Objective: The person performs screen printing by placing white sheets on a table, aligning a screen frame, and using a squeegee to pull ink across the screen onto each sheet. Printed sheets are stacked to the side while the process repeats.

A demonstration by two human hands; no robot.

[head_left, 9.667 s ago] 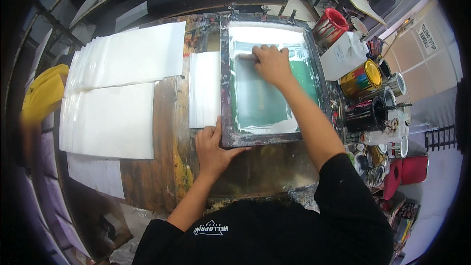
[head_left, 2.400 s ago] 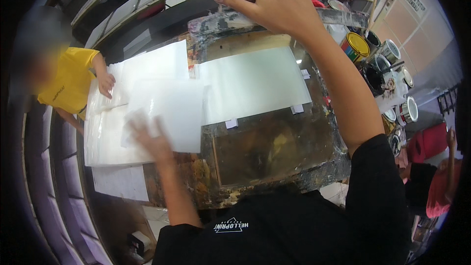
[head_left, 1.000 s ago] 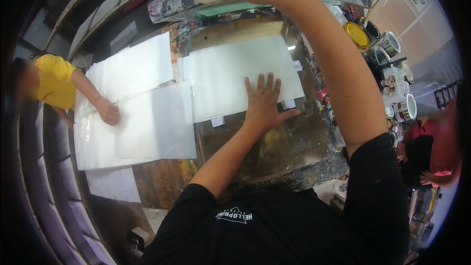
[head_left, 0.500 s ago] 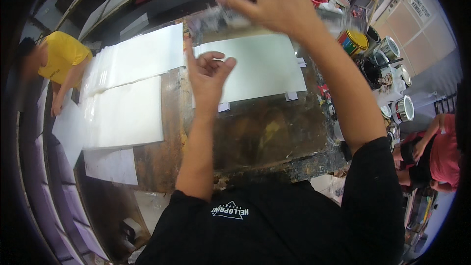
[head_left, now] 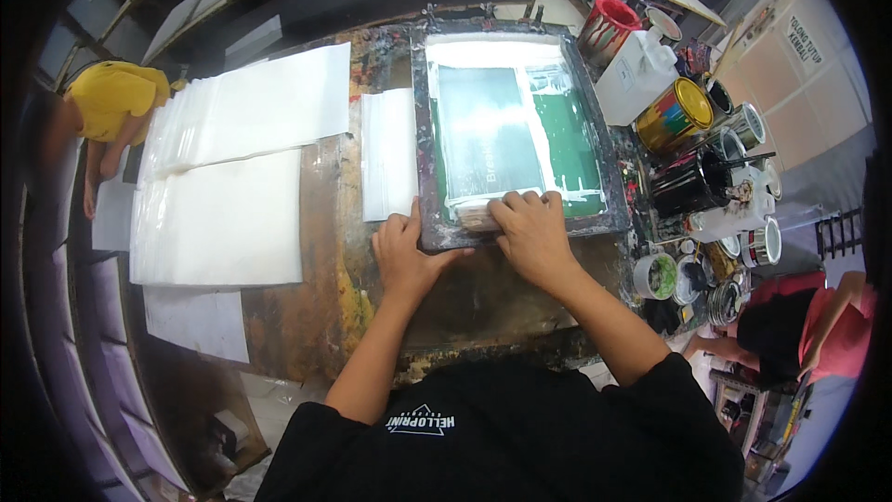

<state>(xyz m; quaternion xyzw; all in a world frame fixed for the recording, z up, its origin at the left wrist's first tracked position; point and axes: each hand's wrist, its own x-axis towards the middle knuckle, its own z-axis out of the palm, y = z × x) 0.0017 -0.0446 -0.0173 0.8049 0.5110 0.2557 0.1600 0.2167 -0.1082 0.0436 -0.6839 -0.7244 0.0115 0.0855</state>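
A dark-framed printing screen (head_left: 426,144) lies flat on the table, its mesh partly green and smeared with white ink (head_left: 546,153). At its near left corner my left hand (head_left: 406,258) holds the frame, thumb along the near edge and index finger up the left side. My right hand (head_left: 536,234) is closed over a squeegee (head_left: 478,215) at the near end of the mesh; its fingers hide part of it. White paper (head_left: 386,151) sticks out beyond the frame's left side, and the rest of it is covered.
Stacked white sheets (head_left: 223,214) cover the table's left side. Paint cans (head_left: 678,116), a white jug (head_left: 635,79) and a red bucket (head_left: 609,30) crowd the right edge. A person in yellow (head_left: 116,98) stands at the left, another in pink (head_left: 841,330) at the right.
The screen, blurred in the air before, now lies on the table over the white sheet. My right hand has come down and nearer, onto the squeegee; my left has dropped to the frame's corner.
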